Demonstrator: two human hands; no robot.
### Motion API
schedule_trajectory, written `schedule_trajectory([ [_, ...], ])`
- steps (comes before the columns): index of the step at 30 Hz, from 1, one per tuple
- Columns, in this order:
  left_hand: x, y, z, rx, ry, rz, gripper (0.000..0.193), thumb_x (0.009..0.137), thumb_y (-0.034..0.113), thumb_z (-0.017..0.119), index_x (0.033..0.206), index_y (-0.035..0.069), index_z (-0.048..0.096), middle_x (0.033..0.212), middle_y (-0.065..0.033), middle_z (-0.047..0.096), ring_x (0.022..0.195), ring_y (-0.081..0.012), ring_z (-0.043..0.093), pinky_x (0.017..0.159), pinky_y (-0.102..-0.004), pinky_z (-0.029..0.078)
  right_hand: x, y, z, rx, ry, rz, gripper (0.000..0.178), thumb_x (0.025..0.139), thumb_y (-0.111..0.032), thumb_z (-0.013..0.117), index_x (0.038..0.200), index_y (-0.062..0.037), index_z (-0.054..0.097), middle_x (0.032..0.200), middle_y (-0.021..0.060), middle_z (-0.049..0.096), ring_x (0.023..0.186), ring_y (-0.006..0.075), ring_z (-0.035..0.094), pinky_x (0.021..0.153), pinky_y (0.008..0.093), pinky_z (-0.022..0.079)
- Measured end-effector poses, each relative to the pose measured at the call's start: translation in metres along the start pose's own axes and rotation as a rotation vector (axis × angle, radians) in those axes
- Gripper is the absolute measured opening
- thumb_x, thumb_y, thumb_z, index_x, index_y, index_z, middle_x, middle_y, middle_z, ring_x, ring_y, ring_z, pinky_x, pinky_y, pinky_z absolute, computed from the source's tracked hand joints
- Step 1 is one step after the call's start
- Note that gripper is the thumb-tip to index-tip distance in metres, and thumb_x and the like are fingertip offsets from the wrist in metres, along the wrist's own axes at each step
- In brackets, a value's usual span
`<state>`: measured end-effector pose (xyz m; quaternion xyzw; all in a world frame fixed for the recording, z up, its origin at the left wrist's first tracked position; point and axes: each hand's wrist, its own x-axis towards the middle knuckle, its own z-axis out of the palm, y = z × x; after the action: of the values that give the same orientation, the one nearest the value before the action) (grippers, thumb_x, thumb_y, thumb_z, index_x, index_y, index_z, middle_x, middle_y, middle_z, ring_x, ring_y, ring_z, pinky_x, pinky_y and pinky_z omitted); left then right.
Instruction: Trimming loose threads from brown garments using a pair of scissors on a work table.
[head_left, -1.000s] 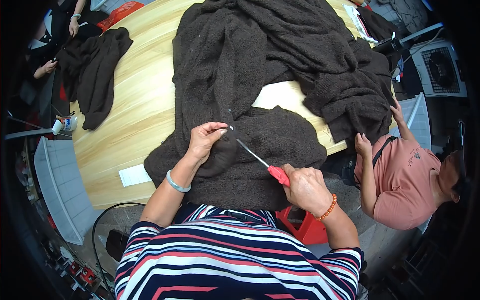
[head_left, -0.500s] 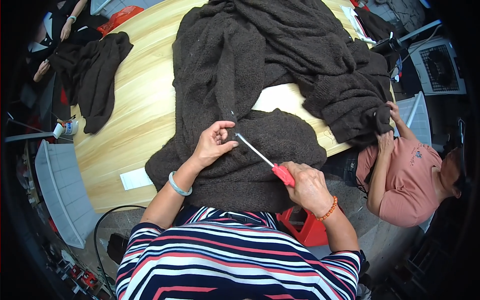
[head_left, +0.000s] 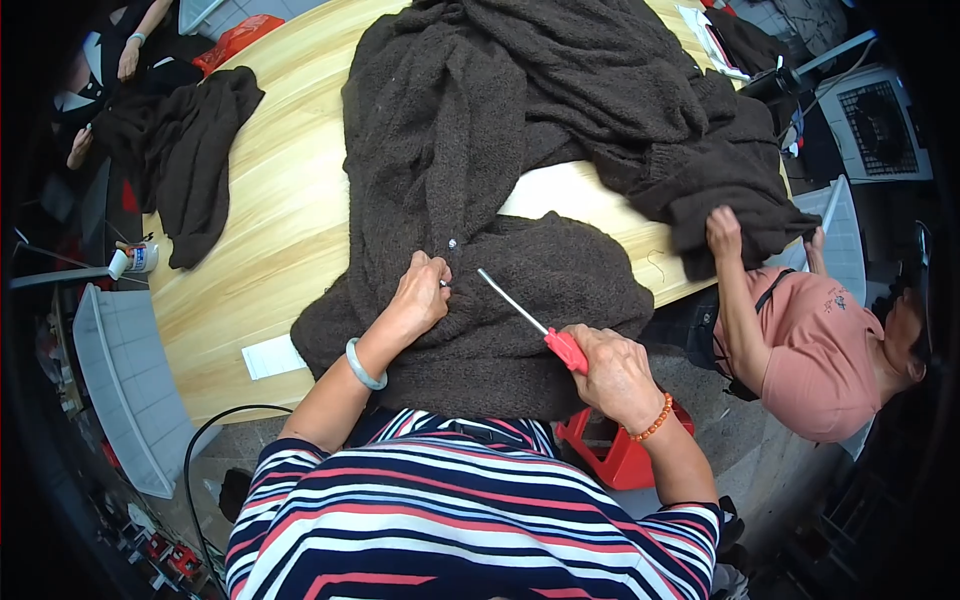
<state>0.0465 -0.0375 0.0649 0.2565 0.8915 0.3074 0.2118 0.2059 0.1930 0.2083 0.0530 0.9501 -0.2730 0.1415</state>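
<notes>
A dark brown knit garment (head_left: 480, 370) lies bunched in front of me, its band running away up the table. With bent fingers, my left hand (head_left: 420, 296) pinches the band's edge, and a small shiny piece shows at the fingertips. A second shiny piece, perhaps a button (head_left: 452, 244), sits on the band just beyond. Wrapped round the red handle of a slim metal-shafted tool (head_left: 515, 304) is my right hand (head_left: 615, 372). The tool's tip points up and left over the knit, a little to the right of my left fingers, apart from them.
At the right, a co-worker (head_left: 815, 350) in a pink shirt handles another dark knit piece (head_left: 730, 200). Another person's hand (head_left: 78, 148) is near a dark garment (head_left: 205, 150) at the left. White bins (head_left: 125, 390) flank the wooden table (head_left: 290, 190); a paper slip (head_left: 272, 358) lies near its edge.
My left hand has moved slightly nearer and left, its fingers closing on the band, which shifted away from the tool tip. My right hand barely moved. The co-worker's hands shifted the other knit piece.
</notes>
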Motion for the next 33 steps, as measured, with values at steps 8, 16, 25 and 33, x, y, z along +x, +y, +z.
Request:
schedule_trajectory([
  [8, -0.001, -0.007, -0.005, -0.818, 0.141, -0.029, 0.024, 0.076, 0.002, 0.077, 0.079, 0.006, 0.053, 0.074, 0.0085, 0.044, 0.067, -0.0016, 0.04, 0.058, -0.0192, 0.035, 0.001, -0.007, -0.008, -0.093, -0.126, -0.068, 0.013, 0.078, -0.009, 0.064, 0.089, -0.0035, 0.06, 0.065, 0.0196, 0.063, 0.065, 0.0372, 0.066, 0.06, 0.0464, 0.053],
  [16, -0.011, -0.004, 0.002, -0.621, 0.172, 0.028, 0.038, 0.076, -0.001, 0.078, 0.071, 0.009, 0.042, 0.073, 0.0071, 0.039, 0.068, -0.0018, 0.037, 0.058, -0.0194, 0.033, 0.004, -0.015, -0.01, -0.133, -0.118, -0.06, 0.011, 0.079, -0.011, 0.06, 0.087, -0.0025, 0.061, 0.062, 0.0208, 0.062, 0.061, 0.037, 0.066, 0.058, 0.0462, 0.053],
  [25, -0.006, 0.018, -0.009, -0.233, 0.155, 0.22, 0.026, 0.075, 0.01, 0.08, 0.084, -0.003, 0.06, 0.083, -0.0071, 0.055, 0.077, -0.0182, 0.056, 0.071, -0.0286, 0.046, 0.002, -0.002, 0.0, -0.095, -0.012, -0.042, 0.012, 0.078, -0.008, 0.063, 0.088, -0.0026, 0.059, 0.073, 0.0185, 0.066, 0.071, 0.0346, 0.067, 0.063, 0.0443, 0.054],
  [33, 0.037, 0.017, -0.004, -0.118, 0.205, -0.065, 0.055, 0.075, 0.023, 0.08, 0.12, 0.002, 0.056, 0.103, -0.0158, 0.061, 0.089, -0.0283, 0.063, 0.082, -0.0362, 0.05, -0.003, 0.004, 0.003, -0.028, -0.042, 0.081, 0.02, 0.08, -0.008, 0.064, 0.1, -0.006, 0.062, 0.082, 0.0191, 0.067, 0.08, 0.0369, 0.066, 0.071, 0.0467, 0.052],
])
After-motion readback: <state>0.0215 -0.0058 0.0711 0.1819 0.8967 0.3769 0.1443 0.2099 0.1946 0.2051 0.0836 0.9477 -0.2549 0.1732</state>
